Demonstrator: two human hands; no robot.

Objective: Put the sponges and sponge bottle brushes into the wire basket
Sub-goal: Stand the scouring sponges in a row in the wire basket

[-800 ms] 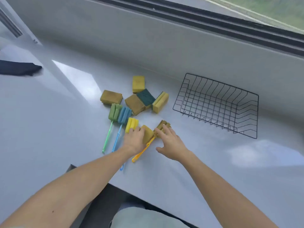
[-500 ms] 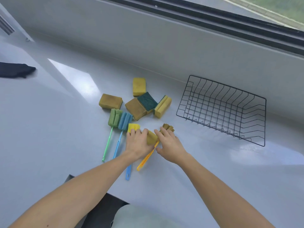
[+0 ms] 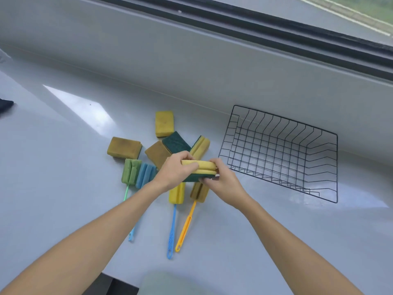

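Observation:
A yellow sponge with a green scouring side point(image 3: 202, 167) is held above the table between my left hand point(image 3: 173, 171) and my right hand point(image 3: 223, 182), one at each end. Under them lie two bottle brushes, one with a yellow head and blue handle point(image 3: 172, 226), one with a brownish head and orange handle point(image 3: 187, 224). A green-headed brush point(image 3: 130, 173) and a blue-headed brush point(image 3: 145, 174) lie to the left. Several loose sponges point(image 3: 164, 123) sit behind my hands. The black wire basket point(image 3: 282, 124) stands to the right, with nothing in it.
The white table point(image 3: 63, 188) ends at a low wall under a window point(image 3: 255, 20). A dark cloth point(image 3: 5, 104) lies at the far left edge. The table's front edge runs just below my forearms.
Both hands have lifted a yellow and green sponge off the table from among the brushes. The two brushes underneath are now uncovered. The camera has tilted slightly.

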